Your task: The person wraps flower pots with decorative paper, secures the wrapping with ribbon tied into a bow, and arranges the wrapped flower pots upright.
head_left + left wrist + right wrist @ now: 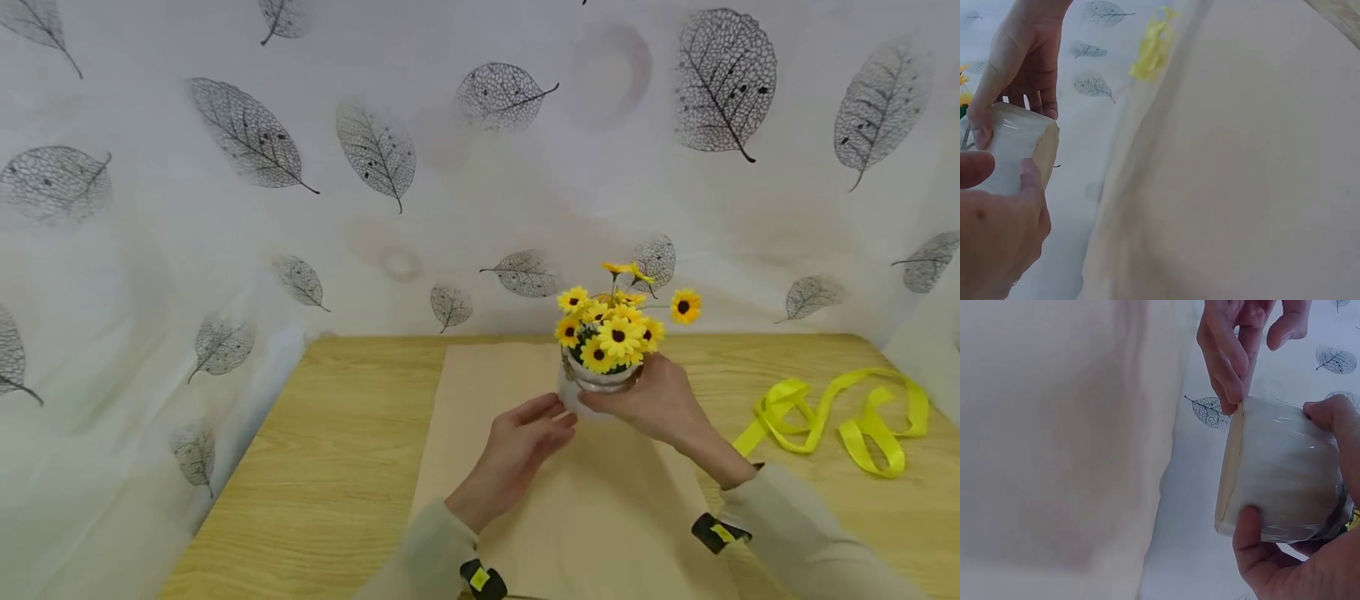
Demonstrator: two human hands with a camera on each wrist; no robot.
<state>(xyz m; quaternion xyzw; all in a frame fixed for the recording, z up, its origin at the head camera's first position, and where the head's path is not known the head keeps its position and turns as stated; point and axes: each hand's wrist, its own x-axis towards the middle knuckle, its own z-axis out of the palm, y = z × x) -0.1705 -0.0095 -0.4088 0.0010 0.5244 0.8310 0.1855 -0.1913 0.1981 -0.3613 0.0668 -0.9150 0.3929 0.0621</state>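
Note:
A whitish flowerpot (576, 402) holds a bunch of yellow flowers (619, 336) with dark centres. It is raised over a sheet of brown paper (600, 517). My right hand (663, 408) grips the pot from its right side, thumb across the front. In the right wrist view, that hand's fingers and thumb (1247, 534) press on the pot's wall. My left hand (513, 454) is at the pot's lower left, its fingers loosely extended. Fingertips of the left hand (1235, 350) touch the edge of the pot's pale base in the right wrist view.
A loose yellow ribbon (806, 425) lies in loops on the wooden table (322, 467), right of the paper. Behind the table hangs a white cloth (420, 233) printed with dark leaves. Black bands (720, 532) circle both sleeved wrists.

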